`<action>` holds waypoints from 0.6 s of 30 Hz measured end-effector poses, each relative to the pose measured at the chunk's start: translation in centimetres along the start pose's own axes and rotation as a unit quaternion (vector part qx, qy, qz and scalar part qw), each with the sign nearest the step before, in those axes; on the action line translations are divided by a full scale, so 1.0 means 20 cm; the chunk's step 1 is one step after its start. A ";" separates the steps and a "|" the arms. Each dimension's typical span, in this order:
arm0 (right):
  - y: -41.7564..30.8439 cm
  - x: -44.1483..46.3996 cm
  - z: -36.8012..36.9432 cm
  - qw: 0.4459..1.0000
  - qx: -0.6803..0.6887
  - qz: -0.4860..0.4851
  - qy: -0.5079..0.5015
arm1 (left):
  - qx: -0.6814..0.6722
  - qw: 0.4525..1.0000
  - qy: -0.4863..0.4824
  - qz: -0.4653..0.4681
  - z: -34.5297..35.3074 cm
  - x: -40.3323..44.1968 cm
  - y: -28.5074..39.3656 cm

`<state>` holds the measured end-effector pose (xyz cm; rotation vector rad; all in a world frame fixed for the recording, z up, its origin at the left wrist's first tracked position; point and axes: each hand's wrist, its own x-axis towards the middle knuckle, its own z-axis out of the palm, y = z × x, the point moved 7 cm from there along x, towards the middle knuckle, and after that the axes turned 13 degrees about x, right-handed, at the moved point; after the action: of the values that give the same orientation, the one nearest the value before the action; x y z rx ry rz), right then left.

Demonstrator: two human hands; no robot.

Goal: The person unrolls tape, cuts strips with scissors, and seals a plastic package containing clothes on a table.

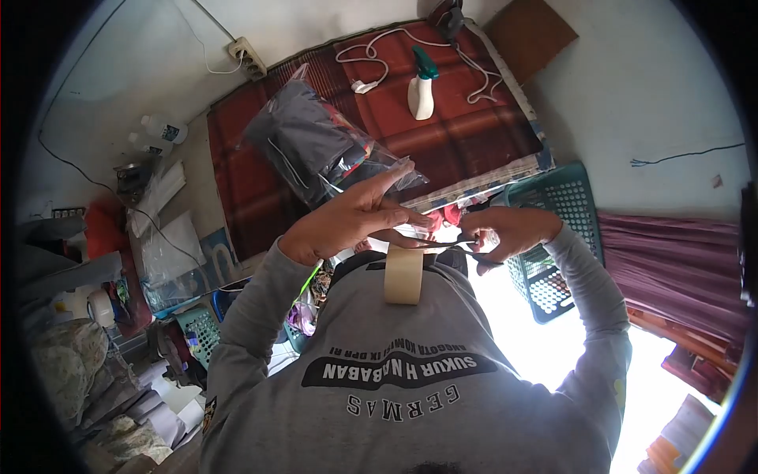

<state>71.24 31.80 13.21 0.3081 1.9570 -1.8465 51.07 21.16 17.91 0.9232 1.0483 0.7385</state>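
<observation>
My left hand (355, 217) is in front of my chest, its index finger pointing up and away, its other fingers closed at the end of a tape strip. From there a roll of beige tape (404, 276) hangs against my grey shirt. My right hand (513, 231) is a little to the right, its fingers curled around scissors (462, 245). The scissors' narrow blades point left, across the tape just above the roll. Glare and my fingers hide part of the handles and the exact contact with the tape.
Ahead stands a table with a red checked cover (466, 150). On it lie a clear plastic bag of dark folded cloth (304, 130), a white spray bottle (422, 95) with a green head, and a corded plug (363, 85). A green basket (553, 189) stands right, near a purple curtain (671, 268).
</observation>
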 end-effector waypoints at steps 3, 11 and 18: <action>-0.07 0.02 -0.02 0.998 -0.053 -0.044 0.012 | 0.003 1.000 -0.012 0.017 0.01 0.01 0.01; -0.01 0.04 -0.04 0.995 -0.070 -0.060 0.031 | 0.005 1.000 -0.021 0.014 0.03 0.01 0.03; -0.10 0.00 -0.06 0.996 -0.082 -0.029 0.024 | -0.018 0.998 0.056 0.035 0.01 0.04 -0.02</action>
<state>70.15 32.88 15.02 0.2496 2.1560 -1.7146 51.62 21.59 17.20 0.8986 1.1017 0.8735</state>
